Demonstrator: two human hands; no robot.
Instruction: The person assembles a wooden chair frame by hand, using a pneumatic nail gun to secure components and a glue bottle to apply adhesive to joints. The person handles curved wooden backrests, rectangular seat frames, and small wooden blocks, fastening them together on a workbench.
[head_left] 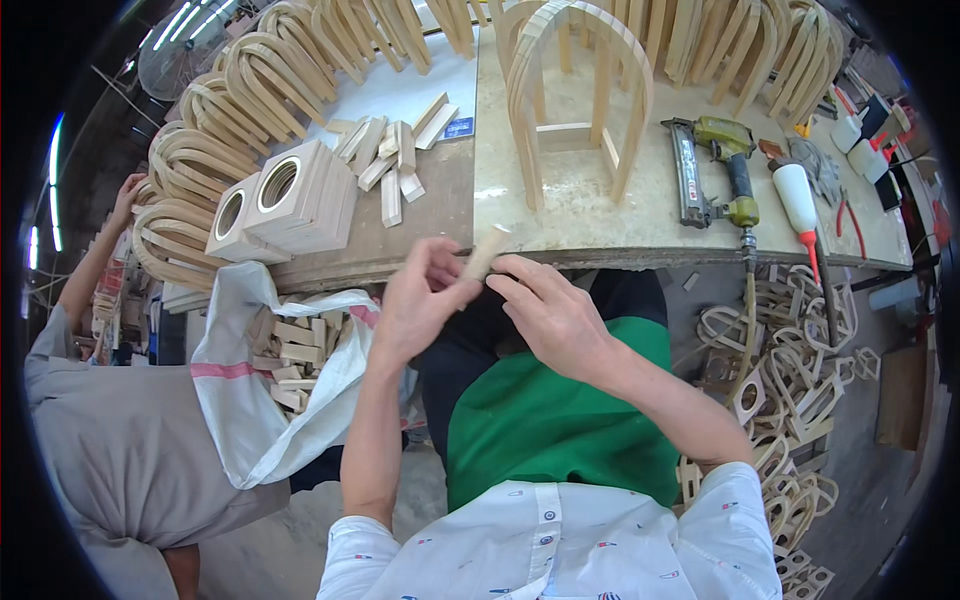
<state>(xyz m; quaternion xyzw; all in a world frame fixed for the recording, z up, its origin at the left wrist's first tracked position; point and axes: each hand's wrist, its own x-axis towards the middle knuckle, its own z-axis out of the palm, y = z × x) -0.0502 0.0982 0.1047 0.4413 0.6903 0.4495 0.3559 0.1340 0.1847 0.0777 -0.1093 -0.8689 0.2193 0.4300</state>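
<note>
Just off the bench's front edge, my left hand (425,295) pinches a short pale wooden block (484,254) between thumb and fingers. My right hand (555,315) meets it from the other side, its bent fingertips at the block's lower right. A thin dark bit shows beside the block, too small to name. Beyond both hands an arched wooden frame (640,110) stands upright on the bench, with crosspieces low between its legs. Loose wooden blocks (392,200) lie in a pile to its left.
The bench (500,225) also holds a green nail gun (728,165), a white glue bottle (796,197), red-handled pliers (850,225), box-shaped blocks with round holes (305,195), and rows of arches (270,75). A sack of offcuts (235,400) stands left, near a co-worker (130,440).
</note>
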